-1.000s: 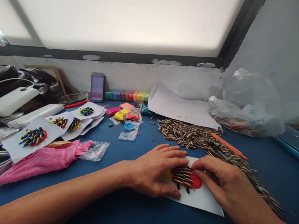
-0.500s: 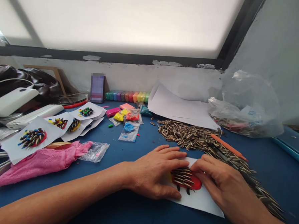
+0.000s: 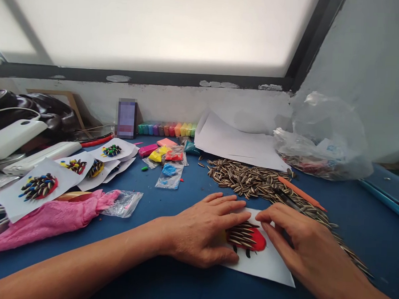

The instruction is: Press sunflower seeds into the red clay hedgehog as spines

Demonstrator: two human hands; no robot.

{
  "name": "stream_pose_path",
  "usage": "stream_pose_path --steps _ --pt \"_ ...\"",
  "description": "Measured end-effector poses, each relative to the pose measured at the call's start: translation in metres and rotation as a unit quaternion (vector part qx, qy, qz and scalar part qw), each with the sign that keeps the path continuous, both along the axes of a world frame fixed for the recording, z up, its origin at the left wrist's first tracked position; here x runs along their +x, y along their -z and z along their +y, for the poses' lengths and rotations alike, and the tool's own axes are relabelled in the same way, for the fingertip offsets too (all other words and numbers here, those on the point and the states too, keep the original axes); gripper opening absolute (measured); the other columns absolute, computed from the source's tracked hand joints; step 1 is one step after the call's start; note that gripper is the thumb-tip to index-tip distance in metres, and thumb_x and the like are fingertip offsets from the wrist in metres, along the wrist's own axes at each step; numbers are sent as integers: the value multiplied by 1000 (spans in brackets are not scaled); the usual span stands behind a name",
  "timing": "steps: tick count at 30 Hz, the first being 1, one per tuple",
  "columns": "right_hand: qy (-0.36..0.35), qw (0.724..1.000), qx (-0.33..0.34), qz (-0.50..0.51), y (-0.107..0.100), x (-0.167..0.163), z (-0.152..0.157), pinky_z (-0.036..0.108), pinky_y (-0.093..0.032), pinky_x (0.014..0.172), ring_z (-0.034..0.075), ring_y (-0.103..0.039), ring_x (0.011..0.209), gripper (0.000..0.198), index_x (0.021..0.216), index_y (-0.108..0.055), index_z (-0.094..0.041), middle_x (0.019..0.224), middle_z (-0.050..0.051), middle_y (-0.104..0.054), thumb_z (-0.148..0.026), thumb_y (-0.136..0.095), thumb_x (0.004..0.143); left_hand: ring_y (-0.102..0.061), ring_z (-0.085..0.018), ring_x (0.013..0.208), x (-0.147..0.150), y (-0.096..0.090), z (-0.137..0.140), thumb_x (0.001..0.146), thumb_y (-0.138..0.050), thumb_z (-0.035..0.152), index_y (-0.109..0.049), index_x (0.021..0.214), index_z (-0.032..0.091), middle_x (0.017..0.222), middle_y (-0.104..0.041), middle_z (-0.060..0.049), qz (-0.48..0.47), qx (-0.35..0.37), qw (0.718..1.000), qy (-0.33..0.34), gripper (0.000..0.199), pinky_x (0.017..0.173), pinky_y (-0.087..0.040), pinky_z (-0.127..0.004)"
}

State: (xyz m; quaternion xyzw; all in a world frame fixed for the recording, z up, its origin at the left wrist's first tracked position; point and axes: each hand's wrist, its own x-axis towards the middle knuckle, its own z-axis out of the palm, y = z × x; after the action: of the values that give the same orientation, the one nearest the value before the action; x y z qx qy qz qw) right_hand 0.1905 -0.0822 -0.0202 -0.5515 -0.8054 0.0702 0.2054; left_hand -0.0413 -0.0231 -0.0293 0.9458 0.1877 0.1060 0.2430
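My left hand lies flat with its fingers spread over the left side of a white paper sheet, holding it against the table. On the sheet is a red clay shape with striped sunflower seeds set in rows on its left part. Yellow clay shows by my left palm, and small dark marks sit below the red shape. My right hand is closed in a pinch just above the red clay's upper right edge. Whatever its fingertips hold, if anything, is too small to make out.
A heap of sunflower seeds spreads behind my hands, with an orange pencil-like stick on it. Bagged clay, a pink cloth and seed-covered clay pictures lie left. Stacked paper and a plastic bag stand behind.
My right fingertips have lifted slightly away from the clay's edge, showing more of the red. My left hand stays spread on the sheet. The whole view has shifted slightly.
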Motion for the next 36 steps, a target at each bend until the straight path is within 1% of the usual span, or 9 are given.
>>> stream_pose_path --steps 7,16,19,21,23,26,27,31,36 --pt "7 1000 29 -3 -1 3 2 32 -54 62 16 -67 73 20 90 -64 -29 85 -1 -68 -26 -44 94 -23 -30 145 0 -2 -1 87 -59 50 -31 150 16 157 -28 -13 6 11 1000 6 77 120 -14 -48" --pt "12 999 51 0 -6 3 2 29 -53 57 14 -67 67 21 87 -65 -29 81 -3 -68 -27 -45 93 -26 -31 144 1 -4 -1 86 -59 49 -31 150 22 157 -29 -10 -5 11 1000 4 75 118 -18 -51" --pt "23 997 75 -7 -8 7 5 28 -52 55 15 -67 65 20 85 -65 -28 79 -2 -69 -29 -46 92 -26 -30 144 0 -4 -2 86 -58 49 -28 151 22 156 -29 -11 -6 10 1000 6 77 119 -17 -51" --pt "43 994 102 -23 -7 12 9 29 -52 53 17 -68 63 21 85 -66 -28 79 -1 -71 -31 -47 91 -25 -30 145 0 -4 -2 87 -58 49 -30 151 20 157 -29 -12 -1 14 1000 9 75 119 -16 -49" --pt "62 988 133 -51 -6 18 14 31 -53 54 20 -71 69 24 86 -68 -27 84 1 -73 -33 -45 91 -24 -31 145 1 -5 -2 87 -58 49 -34 149 20 156 -29 -13 2 19 1000 11 72 119 -16 -49" --pt "81 981 154 -92 -5 26 20 34 -55 61 26 -72 88 28 86 -69 -25 93 5 -75 -32 -42 91 -24 -32 145 1 -5 -2 86 -58 50 -35 148 22 156 -30 -12 -1 18 1000 10 72 118 -18 -51" --pt "88 980 150 -99 -5 28 21 34 -55 61 27 -72 90 29 86 -69 -25 94 6 -75 -32 -42 91 -25 -32 145 0 -5 -2 86 -58 50 -34 149 23 156 -30 -12 -4 15 1000 9 72 118 -19 -51" --pt "115 980 100 -128 -10 31 29 33 -52 57 25 -72 81 29 86 -69 -24 92 6 -73 -33 -42 91 -24 -33 145 0 -4 -2 84 -60 49 -29 151 20 157 -26 -15 -16 -7 1000 2 79 118 -18 -53" --pt "102 978 52 -175 -17 21 44 31 -52 72 22 -70 90 27 94 -71 -22 100 6 -72 -26 -45 93 -23 -32 145 0 -2 -2 82 -62 49 -30 149 12 156 -28 -18 -41 -9 999 4 83 119 -19 -49"
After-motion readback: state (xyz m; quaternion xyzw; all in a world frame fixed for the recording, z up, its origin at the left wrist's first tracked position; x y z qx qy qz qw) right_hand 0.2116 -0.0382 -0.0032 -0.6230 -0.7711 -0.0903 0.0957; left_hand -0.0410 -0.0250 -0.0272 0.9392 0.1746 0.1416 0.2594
